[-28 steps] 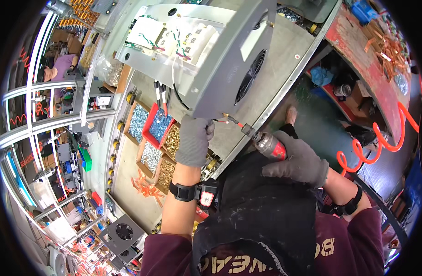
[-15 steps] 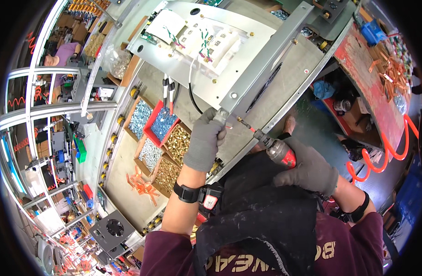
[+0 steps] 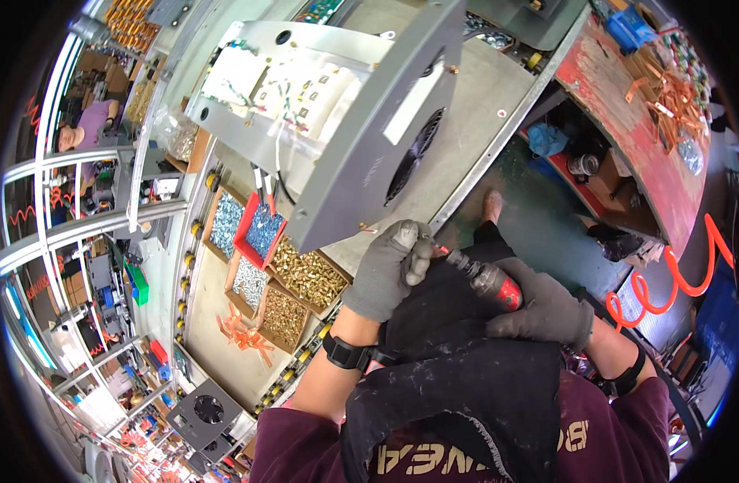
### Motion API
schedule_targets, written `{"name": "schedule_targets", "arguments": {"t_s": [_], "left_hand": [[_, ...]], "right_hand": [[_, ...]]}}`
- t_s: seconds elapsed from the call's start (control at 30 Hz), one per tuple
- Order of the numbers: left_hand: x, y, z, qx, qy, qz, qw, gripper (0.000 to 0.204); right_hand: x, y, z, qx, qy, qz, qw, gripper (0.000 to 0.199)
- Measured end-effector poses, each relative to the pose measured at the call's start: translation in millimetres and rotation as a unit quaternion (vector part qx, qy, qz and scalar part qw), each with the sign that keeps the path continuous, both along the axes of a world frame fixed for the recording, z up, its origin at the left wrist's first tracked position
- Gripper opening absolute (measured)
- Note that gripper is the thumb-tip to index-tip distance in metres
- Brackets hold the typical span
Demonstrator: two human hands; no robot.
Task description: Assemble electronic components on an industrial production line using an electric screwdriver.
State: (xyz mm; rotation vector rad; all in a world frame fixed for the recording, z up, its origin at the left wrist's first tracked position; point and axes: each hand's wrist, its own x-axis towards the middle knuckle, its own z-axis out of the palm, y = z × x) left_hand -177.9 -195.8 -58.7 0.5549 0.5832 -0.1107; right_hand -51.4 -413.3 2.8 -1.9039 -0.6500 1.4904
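A grey metal chassis [image 3: 361, 145] with a round fan grille and wired terminal blocks inside lies tilted on the workbench. My left hand [image 3: 386, 270], in a grey glove, pinches the tip of a red and black power screwdriver [image 3: 482, 279] just below the chassis's near corner. My gloved right hand [image 3: 547, 310] grips the screwdriver's body. A black apron covers my lap under both hands.
Open trays of brass and silver screws [image 3: 285, 278] sit left of my left hand. A loose black fan [image 3: 207, 410] lies at lower left. A red workbench [image 3: 627, 121] with copper parts stands at right, with an orange coiled hose [image 3: 667, 286]. Another person [image 3: 84, 129] sits far left.
The chassis has swung round, its fan side now facing me. My left hand left the chassis edge and came down to the screwdriver's tip, which now sits just below the chassis.
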Motion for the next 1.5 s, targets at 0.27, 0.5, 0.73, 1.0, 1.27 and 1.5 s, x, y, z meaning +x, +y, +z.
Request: {"name": "schedule_targets", "arguments": {"t_s": [0.27, 0.5, 0.73, 1.0, 1.27, 1.5], "left_hand": [[31, -21, -7, -0.093, 0.001, 0.047, 0.995, 0.037], [48, -34, -4, -0.015, -0.001, 0.025, 1.0, 0.038], [71, -41, 21, 0.083, 0.007, -0.017, 0.996, 0.056], [45, -3, 74, 0.269, 0.096, -0.18, 0.941, 0.049], [9, 17, 68, 0.318, 0.135, -0.225, 0.911, 0.055], [-56, 54, 61, 0.381, 0.184, -0.13, 0.897, 0.045]], "right_hand": [[23, -19, -2, 0.014, 0.018, -0.02, 1.0, 0.077], [41, -28, -10, 0.021, 0.085, -0.011, 0.996, 0.074], [72, -16, -7, 0.14, 0.122, -0.102, 0.977, 0.067], [131, 22, -16, 0.096, 0.038, -0.108, 0.989, 0.071], [158, 33, 12, 0.05, -0.107, -0.019, 0.993, 0.061], [162, 51, 27, 0.035, -0.175, 0.002, 0.984, 0.061]]}}
